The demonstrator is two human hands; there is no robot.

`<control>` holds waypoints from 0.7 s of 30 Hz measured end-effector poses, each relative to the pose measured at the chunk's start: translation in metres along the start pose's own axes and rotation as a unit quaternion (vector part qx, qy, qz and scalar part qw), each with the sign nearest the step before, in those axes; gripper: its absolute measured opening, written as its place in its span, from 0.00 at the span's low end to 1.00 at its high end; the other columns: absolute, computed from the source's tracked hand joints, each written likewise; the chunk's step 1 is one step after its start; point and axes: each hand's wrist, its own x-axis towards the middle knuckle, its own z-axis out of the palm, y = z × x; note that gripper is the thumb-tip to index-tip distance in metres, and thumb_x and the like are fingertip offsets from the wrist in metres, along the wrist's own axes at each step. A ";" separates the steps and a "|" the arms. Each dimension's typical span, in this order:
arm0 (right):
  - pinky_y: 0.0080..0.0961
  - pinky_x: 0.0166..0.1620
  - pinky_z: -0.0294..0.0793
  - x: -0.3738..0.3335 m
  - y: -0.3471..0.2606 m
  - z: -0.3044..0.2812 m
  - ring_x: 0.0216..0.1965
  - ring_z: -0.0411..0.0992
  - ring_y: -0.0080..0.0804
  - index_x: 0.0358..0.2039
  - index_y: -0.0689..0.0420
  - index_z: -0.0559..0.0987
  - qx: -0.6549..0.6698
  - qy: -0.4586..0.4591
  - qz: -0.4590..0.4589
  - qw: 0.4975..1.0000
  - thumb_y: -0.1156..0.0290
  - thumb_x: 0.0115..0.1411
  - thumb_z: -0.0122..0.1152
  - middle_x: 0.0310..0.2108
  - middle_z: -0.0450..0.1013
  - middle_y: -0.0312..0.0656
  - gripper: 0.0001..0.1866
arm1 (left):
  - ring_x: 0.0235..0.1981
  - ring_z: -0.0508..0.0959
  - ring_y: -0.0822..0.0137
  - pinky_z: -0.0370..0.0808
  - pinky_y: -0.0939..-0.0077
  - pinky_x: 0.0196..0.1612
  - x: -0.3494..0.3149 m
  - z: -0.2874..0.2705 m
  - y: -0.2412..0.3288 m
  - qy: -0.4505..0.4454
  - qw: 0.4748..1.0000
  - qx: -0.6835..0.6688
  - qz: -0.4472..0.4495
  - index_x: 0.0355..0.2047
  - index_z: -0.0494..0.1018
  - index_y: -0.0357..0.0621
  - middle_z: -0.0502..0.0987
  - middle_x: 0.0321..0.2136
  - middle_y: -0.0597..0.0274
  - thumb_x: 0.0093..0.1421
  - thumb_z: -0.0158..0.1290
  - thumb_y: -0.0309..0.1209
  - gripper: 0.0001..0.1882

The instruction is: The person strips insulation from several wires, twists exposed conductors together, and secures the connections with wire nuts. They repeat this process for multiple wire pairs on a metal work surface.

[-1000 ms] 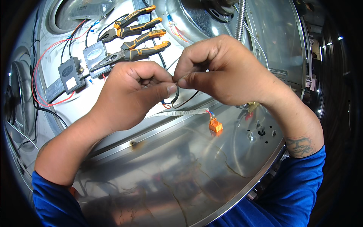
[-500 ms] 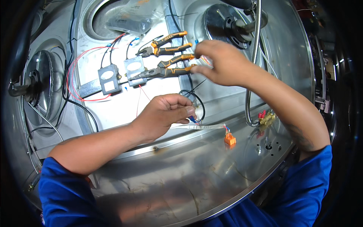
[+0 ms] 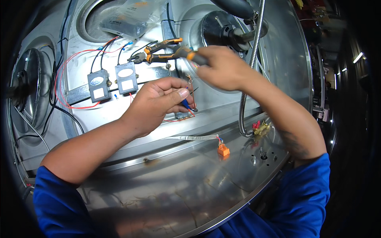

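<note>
My left hand (image 3: pixel 152 104) pinches a small blue wire connector (image 3: pixel 185 104) with a thin red wire (image 3: pixel 191 113) running from it. My right hand (image 3: pixel 225 68) is wrapped round a pair of long-nose pliers (image 3: pixel 191 55) with orange and black handles, blurred by motion. It is raised above the metal panel, up and to the right of my left hand. A second pair of pliers (image 3: pixel 158 57), also orange and black, lies spread on the panel beyond my left hand. Two dark boxes (image 3: pixel 98 84) with white labels sit to their left, wired with red and black leads.
An orange connector block (image 3: pixel 223 150) on a white sleeved cable lies on the near steel face. A braided hose (image 3: pixel 247 79) runs down to a brass valve (image 3: pixel 261 127) at right. Round burners (image 3: pixel 216 29) flank the panel, and a plastic bag (image 3: pixel 133 18) lies at the back.
My right hand has taken hold of the long-nose pliers and lifted them off the panel. My left hand keeps its pinch on the blue connector. The view has shifted slightly.
</note>
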 end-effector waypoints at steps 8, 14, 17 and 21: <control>0.37 0.40 0.76 -0.124 -0.007 -0.057 0.37 0.79 0.44 0.34 0.70 0.78 0.103 -0.052 0.113 0.987 0.75 0.48 0.57 0.38 0.77 0.57 0.13 | 0.46 0.82 0.60 0.81 0.63 0.54 -0.002 -0.007 0.000 -0.011 0.999 -0.036 0.013 0.47 0.74 0.38 0.80 0.39 0.54 0.71 0.52 0.30 0.10; 0.35 0.47 0.77 -0.152 -0.006 -0.030 0.43 0.78 0.57 0.36 0.71 0.79 0.158 0.001 0.076 0.985 0.80 0.45 0.56 0.53 0.74 0.62 0.16 | 0.45 0.82 0.60 0.80 0.61 0.55 -0.002 -0.003 -0.001 -0.031 0.998 -0.040 0.021 0.46 0.74 0.40 0.80 0.38 0.55 0.71 0.51 0.31 0.09; 0.37 0.54 0.74 -0.154 -0.005 -0.029 0.50 0.76 0.55 0.39 0.70 0.80 0.126 -0.005 0.079 0.989 0.80 0.44 0.55 0.54 0.73 0.60 0.19 | 0.45 0.82 0.60 0.79 0.59 0.56 -0.003 -0.002 0.000 -0.026 0.999 -0.038 0.016 0.44 0.75 0.40 0.81 0.38 0.55 0.70 0.51 0.30 0.08; 0.37 0.57 0.73 -0.153 -0.008 -0.026 0.53 0.75 0.54 0.40 0.70 0.80 0.093 0.010 0.067 0.993 0.80 0.43 0.54 0.55 0.72 0.59 0.20 | 0.45 0.82 0.62 0.79 0.62 0.54 -0.003 -0.001 0.001 -0.025 0.999 -0.025 0.006 0.44 0.75 0.39 0.81 0.38 0.55 0.69 0.53 0.31 0.09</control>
